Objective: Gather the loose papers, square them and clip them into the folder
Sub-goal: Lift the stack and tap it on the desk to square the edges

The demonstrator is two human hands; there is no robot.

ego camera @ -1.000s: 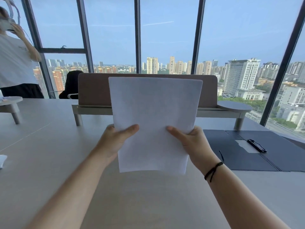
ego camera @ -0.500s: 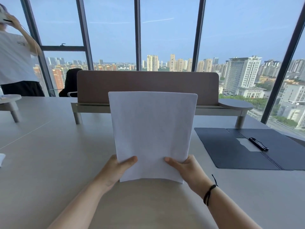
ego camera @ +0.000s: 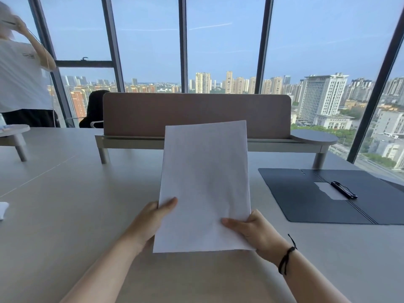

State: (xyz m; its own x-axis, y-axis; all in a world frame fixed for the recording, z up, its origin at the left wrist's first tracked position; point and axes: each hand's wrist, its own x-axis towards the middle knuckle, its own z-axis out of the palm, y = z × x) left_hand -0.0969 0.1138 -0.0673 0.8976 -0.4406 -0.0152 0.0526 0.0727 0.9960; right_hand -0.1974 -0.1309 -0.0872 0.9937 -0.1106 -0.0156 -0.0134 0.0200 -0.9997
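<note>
head-worn view, facing forward over table (ego camera: 65,215)

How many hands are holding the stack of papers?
2. The left hand grips the papers at their lower left edge; the right hand grips the lower right corner.

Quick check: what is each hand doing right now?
Left hand: closed on the left edge of the papers.
Right hand: closed on the papers' lower right corner.
</note>
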